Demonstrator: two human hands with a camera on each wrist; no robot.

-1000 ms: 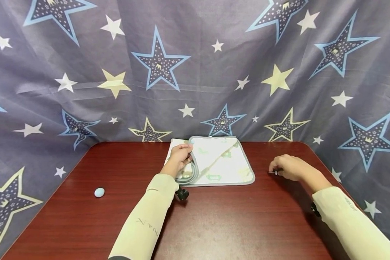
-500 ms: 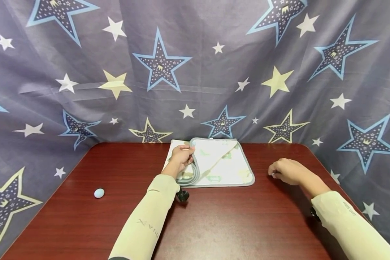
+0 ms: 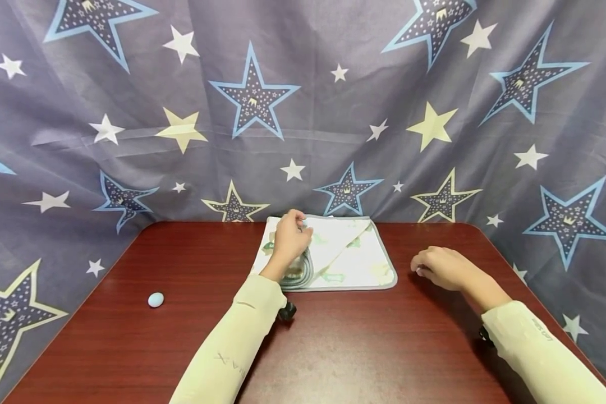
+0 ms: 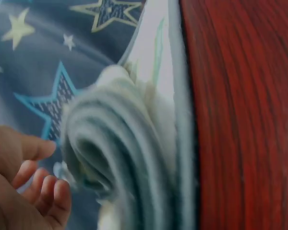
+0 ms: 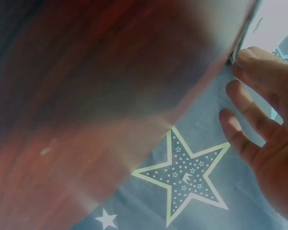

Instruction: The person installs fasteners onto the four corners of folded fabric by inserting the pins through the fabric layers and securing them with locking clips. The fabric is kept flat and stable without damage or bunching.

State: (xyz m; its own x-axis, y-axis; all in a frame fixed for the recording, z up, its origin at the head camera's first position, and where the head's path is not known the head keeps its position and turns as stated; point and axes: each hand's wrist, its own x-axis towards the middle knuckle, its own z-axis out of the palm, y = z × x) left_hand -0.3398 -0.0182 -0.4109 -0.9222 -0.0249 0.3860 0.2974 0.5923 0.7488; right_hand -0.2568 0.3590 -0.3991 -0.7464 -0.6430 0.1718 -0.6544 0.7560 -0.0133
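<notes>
A pale printed cloth with grey edging (image 3: 353,252) lies at the back of the table, its left part rolled or folded over in layers, best seen in the left wrist view as a grey coil (image 4: 110,129). My left hand (image 3: 292,238) is over that part; its thumb and fingers are apart beside the coil. A small light blue thing (image 4: 60,170) shows by its fingertips, its kind unclear. My right hand (image 3: 441,268) hovers right of the cloth with bent fingers. In the right wrist view, its thumb (image 5: 264,67) meets the forefinger; whether something small sits between them is hidden.
A light blue egg-shaped object (image 3: 155,299) lies on the left of the red-brown table (image 3: 207,247). A grey curtain with stars (image 3: 313,123) hangs right behind the table and along its sides.
My left hand has left its grip on the grey edging and moved right over the coil. My right hand has shifted slightly left; the thin dark piece at its fingertips no longer shows.
</notes>
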